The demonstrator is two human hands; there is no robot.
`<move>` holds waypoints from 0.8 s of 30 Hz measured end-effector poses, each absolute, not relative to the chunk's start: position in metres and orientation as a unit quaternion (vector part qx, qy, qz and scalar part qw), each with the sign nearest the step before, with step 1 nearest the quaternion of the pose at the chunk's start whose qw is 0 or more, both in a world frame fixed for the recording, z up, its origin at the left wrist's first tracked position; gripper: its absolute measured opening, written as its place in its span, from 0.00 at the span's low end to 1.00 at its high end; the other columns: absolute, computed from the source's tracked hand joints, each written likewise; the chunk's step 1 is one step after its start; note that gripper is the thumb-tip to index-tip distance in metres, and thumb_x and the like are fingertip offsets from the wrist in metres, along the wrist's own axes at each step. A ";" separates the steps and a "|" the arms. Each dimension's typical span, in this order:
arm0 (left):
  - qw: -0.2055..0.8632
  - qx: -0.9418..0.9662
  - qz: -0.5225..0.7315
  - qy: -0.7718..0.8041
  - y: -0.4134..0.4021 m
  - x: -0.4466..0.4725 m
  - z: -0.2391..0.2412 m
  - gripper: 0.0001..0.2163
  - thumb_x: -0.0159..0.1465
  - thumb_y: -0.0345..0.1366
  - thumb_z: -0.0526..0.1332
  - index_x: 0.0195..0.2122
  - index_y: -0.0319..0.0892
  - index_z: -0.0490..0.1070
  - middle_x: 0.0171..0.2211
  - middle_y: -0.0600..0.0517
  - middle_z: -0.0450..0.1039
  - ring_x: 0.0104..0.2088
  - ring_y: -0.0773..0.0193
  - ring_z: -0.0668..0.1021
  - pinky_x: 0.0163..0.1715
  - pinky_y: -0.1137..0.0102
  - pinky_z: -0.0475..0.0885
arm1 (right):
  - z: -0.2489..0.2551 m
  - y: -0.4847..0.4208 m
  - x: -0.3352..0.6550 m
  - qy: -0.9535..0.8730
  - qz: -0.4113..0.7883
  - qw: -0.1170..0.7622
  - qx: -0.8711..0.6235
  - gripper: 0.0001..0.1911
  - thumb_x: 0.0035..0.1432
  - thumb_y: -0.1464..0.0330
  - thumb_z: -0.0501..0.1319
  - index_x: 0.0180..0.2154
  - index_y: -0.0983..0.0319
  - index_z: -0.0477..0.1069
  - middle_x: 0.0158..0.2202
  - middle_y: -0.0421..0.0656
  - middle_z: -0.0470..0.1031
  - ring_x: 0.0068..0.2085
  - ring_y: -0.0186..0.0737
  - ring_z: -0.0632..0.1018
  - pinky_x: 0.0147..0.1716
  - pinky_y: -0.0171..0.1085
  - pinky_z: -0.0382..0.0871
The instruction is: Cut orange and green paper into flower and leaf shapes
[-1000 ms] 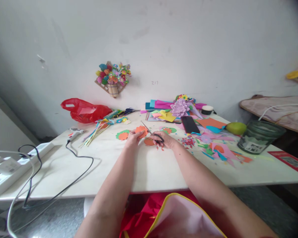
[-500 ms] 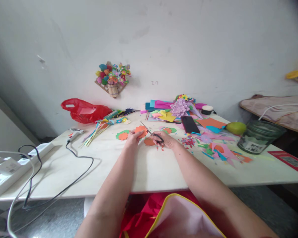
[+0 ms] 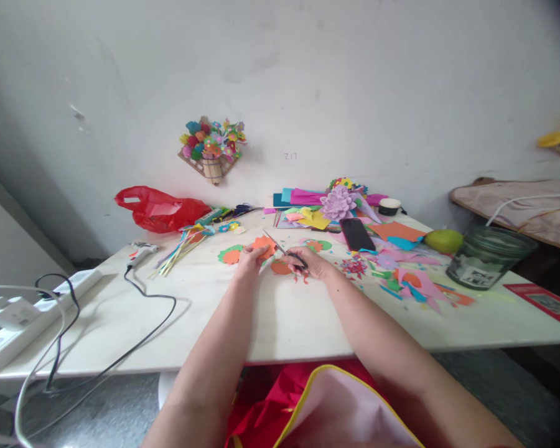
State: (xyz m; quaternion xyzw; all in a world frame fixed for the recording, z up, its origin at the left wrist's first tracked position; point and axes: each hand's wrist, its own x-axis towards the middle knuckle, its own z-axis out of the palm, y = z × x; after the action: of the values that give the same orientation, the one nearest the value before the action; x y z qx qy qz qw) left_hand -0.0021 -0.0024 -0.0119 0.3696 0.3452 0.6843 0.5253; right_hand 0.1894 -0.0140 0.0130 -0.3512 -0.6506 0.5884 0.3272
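My left hand (image 3: 252, 257) pinches an orange scalloped cutout (image 3: 264, 246), paper or thin foam, above the table. My right hand (image 3: 312, 261) is closed round the dark handles of a pair of scissors (image 3: 280, 249). Their blades point up and left, beside the cutout's right edge. On the table left of my left hand lies an orange and green flower cutout (image 3: 230, 255). Another green and orange cutout (image 3: 324, 245) lies just beyond my right hand. Below the blades rests an orange round piece (image 3: 280, 267), partly covered, with thin trimmings near it.
To the right are coloured scraps (image 3: 415, 283), a black phone (image 3: 357, 234), a yellow-green fruit (image 3: 443, 241) and a glass jar (image 3: 488, 258). A red plastic bag (image 3: 161, 210) sits back left. A glue gun (image 3: 142, 253) trails its black cord over the left side, near a power strip (image 3: 51, 311).
The orange cutout in my left hand has shifted very slightly. The scissors and both hands stay almost where they were.
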 end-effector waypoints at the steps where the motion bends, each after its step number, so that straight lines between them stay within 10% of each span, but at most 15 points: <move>1: 0.526 0.368 0.685 0.345 -0.002 -0.002 -0.013 0.12 0.42 0.31 0.77 0.25 0.40 0.76 0.25 0.50 0.79 0.28 0.62 0.81 0.34 0.68 0.76 | 0.013 -0.014 0.189 -0.651 0.589 0.327 -0.352 0.15 0.54 0.60 0.69 0.28 0.63 0.69 0.18 0.34 0.68 0.14 0.26 0.64 0.11 0.27 0.58; 24: 0.547 0.363 0.692 0.300 0.001 -0.005 -0.013 0.13 0.44 0.29 0.77 0.30 0.38 0.79 0.31 0.48 0.83 0.30 0.62 0.83 0.38 0.68 0.80 | 0.005 -0.006 0.188 -0.661 0.579 0.322 -0.353 0.15 0.53 0.60 0.70 0.28 0.64 0.70 0.17 0.34 0.68 0.14 0.25 0.62 0.10 0.26 0.57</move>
State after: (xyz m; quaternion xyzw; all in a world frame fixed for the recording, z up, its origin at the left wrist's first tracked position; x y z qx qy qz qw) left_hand -0.0051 0.0006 -0.0131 0.3629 0.3003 0.6917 0.5475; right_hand 0.1882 -0.0058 0.0049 -0.3532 -0.6605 0.5788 0.3224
